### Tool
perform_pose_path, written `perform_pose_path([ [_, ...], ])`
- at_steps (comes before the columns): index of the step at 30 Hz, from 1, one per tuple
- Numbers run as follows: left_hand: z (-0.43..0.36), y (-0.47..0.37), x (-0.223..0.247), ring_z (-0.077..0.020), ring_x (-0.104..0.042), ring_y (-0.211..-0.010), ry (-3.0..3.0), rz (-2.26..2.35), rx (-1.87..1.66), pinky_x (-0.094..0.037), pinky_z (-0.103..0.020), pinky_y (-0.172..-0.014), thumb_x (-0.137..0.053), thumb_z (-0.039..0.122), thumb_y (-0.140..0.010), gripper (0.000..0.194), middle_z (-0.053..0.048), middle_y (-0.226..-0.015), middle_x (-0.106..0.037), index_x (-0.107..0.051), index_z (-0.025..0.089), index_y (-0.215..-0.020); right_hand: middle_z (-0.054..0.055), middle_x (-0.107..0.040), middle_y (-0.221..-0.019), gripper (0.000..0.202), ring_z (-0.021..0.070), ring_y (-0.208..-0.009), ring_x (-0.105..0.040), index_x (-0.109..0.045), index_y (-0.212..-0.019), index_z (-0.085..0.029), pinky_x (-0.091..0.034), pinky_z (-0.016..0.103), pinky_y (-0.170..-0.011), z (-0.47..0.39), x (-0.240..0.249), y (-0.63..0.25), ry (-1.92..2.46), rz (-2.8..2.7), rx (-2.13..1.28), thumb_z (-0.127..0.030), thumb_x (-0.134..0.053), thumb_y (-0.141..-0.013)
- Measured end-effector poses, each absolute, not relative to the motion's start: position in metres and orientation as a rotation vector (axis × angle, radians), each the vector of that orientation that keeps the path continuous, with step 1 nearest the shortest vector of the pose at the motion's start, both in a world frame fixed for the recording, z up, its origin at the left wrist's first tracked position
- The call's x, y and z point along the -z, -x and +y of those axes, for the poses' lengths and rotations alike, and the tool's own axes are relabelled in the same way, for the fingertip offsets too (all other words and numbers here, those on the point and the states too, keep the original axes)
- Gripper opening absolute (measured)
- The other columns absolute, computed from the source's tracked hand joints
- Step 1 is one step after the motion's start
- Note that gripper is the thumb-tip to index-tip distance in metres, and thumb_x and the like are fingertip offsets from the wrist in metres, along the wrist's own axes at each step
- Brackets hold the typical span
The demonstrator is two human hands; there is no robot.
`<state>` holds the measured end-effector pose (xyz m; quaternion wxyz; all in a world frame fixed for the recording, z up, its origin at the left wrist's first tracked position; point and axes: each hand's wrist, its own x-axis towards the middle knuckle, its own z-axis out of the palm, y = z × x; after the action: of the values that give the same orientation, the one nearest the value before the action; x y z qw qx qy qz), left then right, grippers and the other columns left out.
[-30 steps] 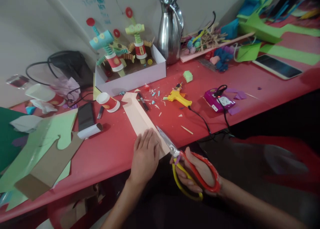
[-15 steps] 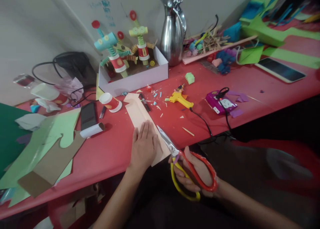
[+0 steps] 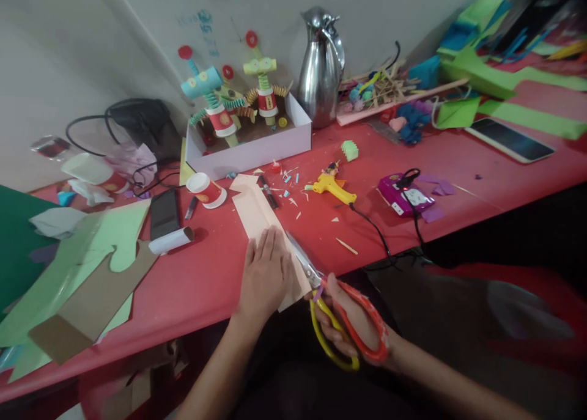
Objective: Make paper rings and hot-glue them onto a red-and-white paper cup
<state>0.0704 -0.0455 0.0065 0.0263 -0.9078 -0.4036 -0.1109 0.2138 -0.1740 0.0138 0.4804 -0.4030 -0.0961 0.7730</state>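
My left hand [image 3: 266, 272] lies flat, fingers extended, on a folded strip of pale peach paper [image 3: 251, 209] near the table's front edge. Scissors [image 3: 315, 280] with one red and one yellow handle are in my right hand [image 3: 342, 316], its fingers wrapped round the handles. Their blades point up and left along the right edge of the paper, close beside my left hand. Part of the lower blade is hidden at the paper. The near end of the paper reaches the table edge.
On the red table [image 3: 202, 267] lie a yellow glue gun [image 3: 334, 187] with its cord, a purple power socket [image 3: 403, 194], a paper cup [image 3: 206, 191] and green sheets. Behind stand a white box [image 3: 252, 154] with paper figures and a steel jug [image 3: 321, 71].
The scissors and my right hand have shifted slightly left and down, and the blades lie closer along the paper's edge. My left hand remains on the paper. The whole view has tilted slightly.
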Motion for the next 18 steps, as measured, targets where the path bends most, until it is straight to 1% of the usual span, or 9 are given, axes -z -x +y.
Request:
perform_pose_path([
  [2,-0.053,-0.066,-0.008,-0.0289,-0.037,-0.147,2.806,-1.236,0.308,-0.029,-0.053,-0.121,-0.032,0.029,-0.102,0.055,-0.017,-0.156,-0.041,-0.037,0.008,-0.152,-0.007,-0.048,-0.054,0.067,0.0037,-0.03,-0.034,-0.053,-0.082,-0.02,-0.028,0.015,-0.025,-0.181,-0.007,-0.212,1.012,-0.298,-1.932,-0.086,-0.049,-0.078],
  [4,-0.061,-0.061,-0.01,-0.0294,-0.036,-0.147,2.803,-1.224,0.285,-0.03,-0.053,-0.121,-0.033,0.029,-0.102,0.055,-0.018,-0.157,-0.039,-0.038,0.006,-0.151,-0.008,-0.043,-0.046,0.071,0.0041,-0.027,-0.032,-0.05,-0.073,-0.02,-0.027,0.015,-0.025,-0.189,0.002,-0.212,1.006,-0.358,-2.03,-0.09,-0.038,-0.079],
  [5,-0.063,-0.06,-0.012,-0.03,-0.036,-0.147,2.8,-1.218,0.28,-0.029,-0.054,-0.121,-0.034,0.03,-0.102,0.055,-0.018,-0.157,-0.039,-0.039,0.005,-0.151,-0.008,-0.043,-0.045,0.072,0.0043,-0.027,-0.032,-0.05,-0.072,-0.02,-0.027,0.015,-0.025,-0.193,0.006,-0.212,0.988,-0.37,-2.073,-0.09,-0.035,-0.08],
  [6,-0.064,-0.058,-0.015,-0.0305,-0.037,-0.146,2.8,-1.214,0.276,-0.028,-0.056,-0.121,-0.034,0.03,-0.102,0.054,-0.018,-0.156,-0.04,-0.04,0.005,-0.15,-0.007,-0.044,-0.047,0.071,0.0047,-0.028,-0.033,-0.05,-0.074,-0.02,-0.028,0.015,-0.025,-0.195,0.009,-0.213,0.961,-0.359,-2.093,-0.089,-0.036,-0.08],
  [9,-0.06,-0.059,-0.02,-0.0302,-0.045,-0.142,2.805,-1.213,0.287,-0.021,-0.06,-0.122,-0.034,0.027,-0.102,0.049,-0.016,-0.15,-0.05,-0.048,0.01,-0.146,-0.007,-0.049,-0.058,0.066,0.0052,-0.033,-0.038,-0.052,-0.084,-0.02,-0.031,0.016,-0.026,-0.195,0.011,-0.216,0.909,-0.267,-2.048,-0.086,-0.047,-0.079],
  [10,-0.056,-0.06,-0.02,-0.0301,-0.046,-0.141,2.793,-1.231,0.307,-0.021,-0.06,-0.122,-0.034,0.026,-0.102,0.048,-0.016,-0.149,-0.052,-0.049,0.011,-0.145,-0.007,-0.049,-0.059,0.066,0.0051,-0.034,-0.038,-0.052,-0.084,-0.02,-0.031,0.016,-0.026,-0.194,0.011,-0.217,0.895,-0.25,-2.041,-0.086,-0.05,-0.078],
  [12,-0.05,-0.062,-0.017,-0.0306,-0.046,-0.141,2.758,-1.277,0.358,-0.024,-0.059,-0.121,-0.034,0.027,-0.101,0.049,-0.017,-0.149,-0.051,-0.047,0.011,-0.147,-0.006,-0.047,-0.055,0.068,0.0049,-0.033,-0.037,-0.051,-0.077,-0.02,-0.029,0.016,-0.026,-0.191,0.01,-0.219,0.867,-0.264,-2.079,-0.087,-0.048,-0.077],
  [14,-0.047,-0.064,-0.012,-0.0316,-0.042,-0.143,2.739,-1.308,0.389,-0.026,-0.059,-0.12,-0.035,0.028,-0.101,0.053,-0.018,-0.153,-0.047,-0.041,0.01,-0.151,-0.007,-0.045,-0.05,0.071,0.0046,-0.03,-0.034,-0.048,-0.07,-0.02,-0.027,0.016,-0.025,-0.189,0.009,-0.22,0.856,-0.299,-2.139,-0.091,-0.042,-0.076],
  [18,-0.048,-0.064,-0.004,-0.0319,-0.038,-0.146,2.747,-1.329,0.391,-0.026,-0.058,-0.121,-0.034,0.029,-0.101,0.056,-0.017,-0.157,-0.04,-0.034,0.011,-0.154,-0.006,-0.044,-0.045,0.076,0.0037,-0.027,-0.032,-0.048,-0.066,-0.019,-0.025,0.015,-0.024,-0.185,0.006,-0.222,0.876,-0.349,-2.173,-0.092,-0.032,-0.078],
])
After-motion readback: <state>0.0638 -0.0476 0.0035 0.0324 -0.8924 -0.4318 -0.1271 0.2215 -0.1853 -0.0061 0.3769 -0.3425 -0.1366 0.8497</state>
